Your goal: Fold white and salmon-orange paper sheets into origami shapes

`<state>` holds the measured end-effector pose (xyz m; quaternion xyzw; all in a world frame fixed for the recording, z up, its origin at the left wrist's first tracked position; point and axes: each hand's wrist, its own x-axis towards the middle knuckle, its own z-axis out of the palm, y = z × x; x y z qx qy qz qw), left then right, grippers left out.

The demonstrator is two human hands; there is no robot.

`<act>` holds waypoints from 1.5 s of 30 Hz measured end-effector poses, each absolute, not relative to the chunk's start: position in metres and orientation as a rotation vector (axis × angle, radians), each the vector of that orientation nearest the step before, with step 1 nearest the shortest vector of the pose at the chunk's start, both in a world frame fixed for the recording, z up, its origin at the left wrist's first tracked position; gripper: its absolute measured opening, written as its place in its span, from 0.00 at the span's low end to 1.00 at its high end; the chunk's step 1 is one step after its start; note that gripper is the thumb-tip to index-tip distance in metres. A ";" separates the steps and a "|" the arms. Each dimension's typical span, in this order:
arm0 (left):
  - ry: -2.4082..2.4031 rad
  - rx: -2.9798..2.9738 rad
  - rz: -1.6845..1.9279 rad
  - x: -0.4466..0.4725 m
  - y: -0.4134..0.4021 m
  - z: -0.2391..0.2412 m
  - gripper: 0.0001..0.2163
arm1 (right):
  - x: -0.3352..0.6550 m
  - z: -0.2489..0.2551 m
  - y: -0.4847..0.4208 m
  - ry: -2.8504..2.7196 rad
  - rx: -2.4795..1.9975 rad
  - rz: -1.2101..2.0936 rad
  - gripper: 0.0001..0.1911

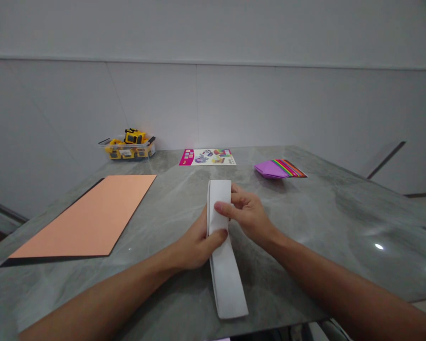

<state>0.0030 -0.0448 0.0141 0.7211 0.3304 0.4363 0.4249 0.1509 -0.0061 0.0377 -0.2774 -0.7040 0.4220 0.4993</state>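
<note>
A long strip of folded white paper [227, 279] stands out in the middle of the head view, held up above the table with its lower end toward me. My left hand [200, 244] grips it from the left, thumb across the front and fingers hidden behind. Higher up, my right hand [248, 213] pinches the same paper at its right edge, thumb on the front face and fingers behind. Layers show along the strip's left side, so it is folded over more than once.
Orange sheets [88, 218] over a black one lie to the left on the grey marble-look table [298, 265]. Toward the back are a clear bin of yellow toy vehicles [131, 146], a printed booklet [209, 157] and a purple folded paper piece with rainbow stripes [275, 169]. A wall stands behind.
</note>
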 end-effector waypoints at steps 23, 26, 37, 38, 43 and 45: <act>0.962 1.524 1.039 0.008 -0.052 0.017 0.17 | 0.148 0.027 -0.011 -1.636 -0.734 1.101 0.15; 1.013 1.574 1.037 0.007 -0.050 0.016 0.18 | 0.148 0.026 -0.011 -1.625 -0.768 1.000 0.13; 1.056 1.656 0.945 0.005 -0.055 0.017 0.19 | 0.146 0.023 -0.005 -1.446 -0.797 1.233 0.14; 1.050 1.662 0.935 0.005 -0.055 0.017 0.19 | 0.146 0.023 -0.005 -1.456 -0.810 1.223 0.14; 1.132 1.636 0.988 0.006 -0.051 0.018 0.19 | 0.146 0.024 -0.006 -1.492 -0.824 1.194 0.13; 1.193 1.672 1.038 0.006 -0.050 0.019 0.19 | 0.146 0.024 -0.006 -1.487 -0.810 1.237 0.13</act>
